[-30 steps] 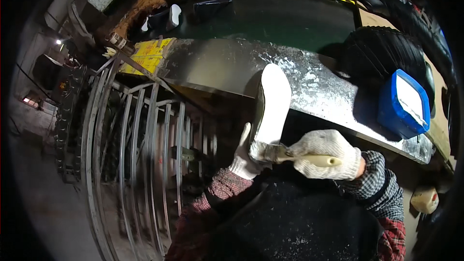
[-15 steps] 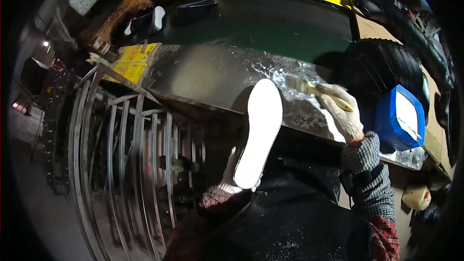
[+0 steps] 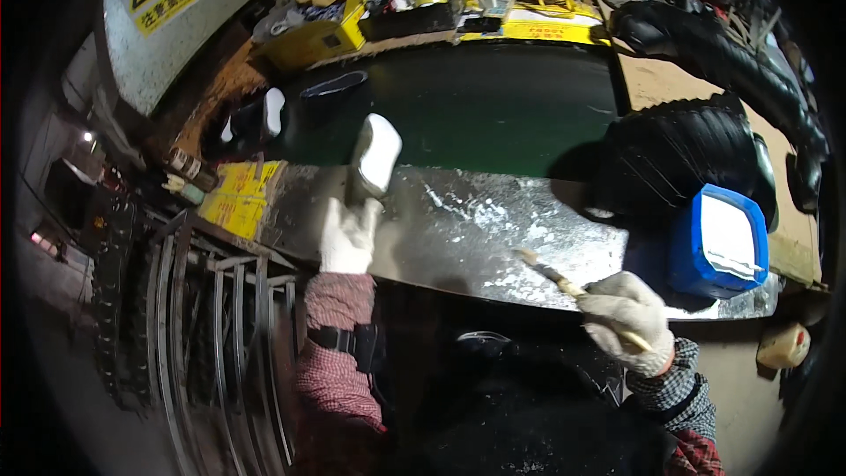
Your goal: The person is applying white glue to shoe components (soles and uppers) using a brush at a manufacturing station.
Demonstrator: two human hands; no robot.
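Observation:
A white shoe sole (image 3: pixel 381 155) with a darker side lies at the near edge of the dark green belt (image 3: pixel 493 97), beyond the metal work plate (image 3: pixel 410 242). At its near end is my left hand (image 3: pixel 346 236) in a pale knit glove. Its fingers are stretched out and spread, the tips right by the sole. My right hand (image 3: pixel 627 319), gloved too, is closed round the handle of a brush (image 3: pixel 555 278). The bristles point left over the white-smeared plate. A blue tub (image 3: pixel 696 251) of white paste (image 3: pixel 733 227) stands beyond my right hand.
More white-soled shoes (image 3: pixel 273 113) and a dark shoe piece (image 3: pixel 335 85) lie at the belt's far left. A ribbed black stack (image 3: pixel 687 159) stands behind the tub. A metal rack (image 3: pixel 220 335) stands left, below the plate. Yellow boxes (image 3: pixel 308 48) line the back.
My left hand has carried the white sole from in front of me forward to the belt, and its fingers have spread. My right hand with the brush has drawn back toward me. The view has shifted.

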